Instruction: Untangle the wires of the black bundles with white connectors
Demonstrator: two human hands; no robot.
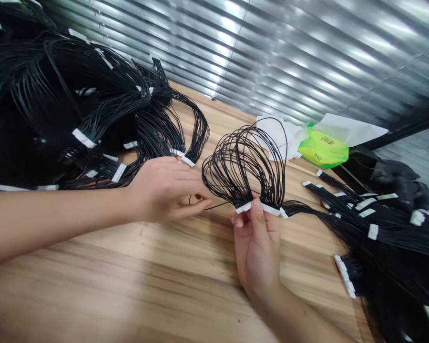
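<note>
My right hand [258, 238] pinches the white connectors of a wire harness [243, 147] between thumb and fingers. Its thin black wires arch upward in a wide loop, and both connector ends sit side by side at my thumb. To the left, my left hand [169, 188] curls its thumb and fingers around one loose black wire [218, 206] that strays from the harness. The wire's far end shows in the gap between thumb and fingers. Just behind my left hand lie the white connectors [188, 161] of other harnesses.
A large heap of black harnesses [103, 100] fills the left side. Another pile [389, 238] lies at the right edge of the wooden table [136, 286]. Toward the back are a green and yellow packet [323, 147] and white paper [353, 129]. Behind stands a corrugated metal wall [264, 52].
</note>
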